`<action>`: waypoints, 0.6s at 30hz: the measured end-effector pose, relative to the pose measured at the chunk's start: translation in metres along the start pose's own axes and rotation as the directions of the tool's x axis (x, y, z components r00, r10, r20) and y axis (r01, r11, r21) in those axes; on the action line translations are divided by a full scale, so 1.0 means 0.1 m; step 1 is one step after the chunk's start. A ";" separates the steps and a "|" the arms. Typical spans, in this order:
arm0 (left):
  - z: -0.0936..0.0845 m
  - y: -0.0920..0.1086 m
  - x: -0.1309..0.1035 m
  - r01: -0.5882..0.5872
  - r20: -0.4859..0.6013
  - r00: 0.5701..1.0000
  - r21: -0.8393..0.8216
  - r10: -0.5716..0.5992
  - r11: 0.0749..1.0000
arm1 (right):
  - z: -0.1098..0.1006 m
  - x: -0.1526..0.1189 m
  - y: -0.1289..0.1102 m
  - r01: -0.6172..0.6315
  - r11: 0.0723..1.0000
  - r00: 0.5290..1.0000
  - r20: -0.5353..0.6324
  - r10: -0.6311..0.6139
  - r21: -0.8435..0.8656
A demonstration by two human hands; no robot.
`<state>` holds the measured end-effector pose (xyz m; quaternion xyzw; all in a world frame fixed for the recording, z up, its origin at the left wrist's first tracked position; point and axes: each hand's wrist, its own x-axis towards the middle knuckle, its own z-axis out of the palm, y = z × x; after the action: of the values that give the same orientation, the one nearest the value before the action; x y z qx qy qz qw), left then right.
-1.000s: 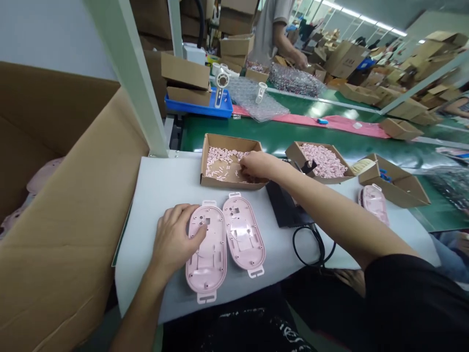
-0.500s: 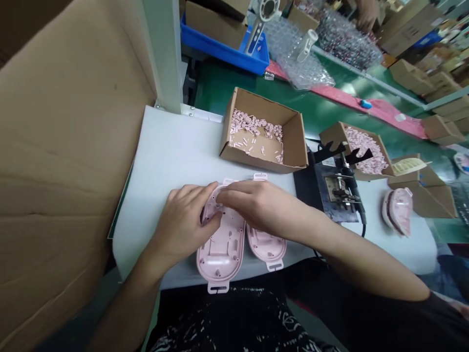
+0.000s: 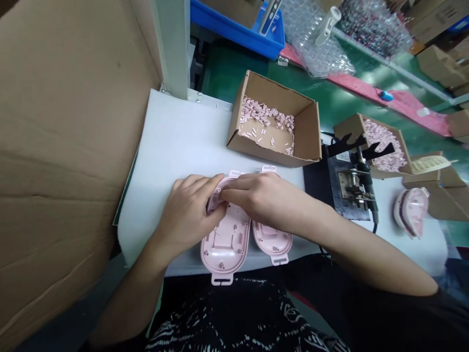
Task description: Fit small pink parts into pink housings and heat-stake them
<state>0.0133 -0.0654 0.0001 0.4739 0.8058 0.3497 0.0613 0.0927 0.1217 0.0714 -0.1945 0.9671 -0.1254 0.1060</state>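
Left hand (image 3: 192,212) grips the upper rim of a pink shell (image 3: 225,244) at lower centre of the frame, as the right hand (image 3: 252,195), fingertips bunched, reaches inside; parts box (image 3: 274,154) above

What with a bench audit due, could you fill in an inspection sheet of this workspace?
Surface: white sheet; spills, nothing seen.
Work items: left pink shell and right pink shell, side by side; open carton, small pink pieces inside.
Clutter: black stand, second pink-filled carton.
Grips: left grip on left pink shell's upper edge; right grip over its upper part, anything pinched hidden.
Cables: black cable by the stand; full route hidden.
Surroundings: blue tray, bubble wrap.
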 end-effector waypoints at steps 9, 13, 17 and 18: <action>-0.04 0.05 0.03 0.074 0.052 0.996 0.024 -0.075 0.997 | 0.00 0.03 0.11 0.028 0.997 0.980 -0.196 -0.041 -0.066; -0.04 0.07 0.04 0.082 0.028 0.996 0.044 -0.083 0.996 | 0.01 0.04 0.21 -0.016 1.000 0.956 -0.293 0.016 0.002; -0.02 0.07 0.06 0.086 0.015 0.996 0.054 -0.087 0.995 | 0.08 0.09 0.24 -0.014 0.995 0.979 -0.201 0.034 0.101; -0.02 0.08 0.06 0.087 0.014 0.996 0.055 -0.088 0.995 | 0.09 0.10 0.24 -0.019 0.991 0.983 -0.180 0.043 0.134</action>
<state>0.0147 -0.0588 0.0075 0.4426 0.8345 0.3206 0.0703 0.0781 0.1372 0.0547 -0.1597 0.9652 -0.2045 0.0317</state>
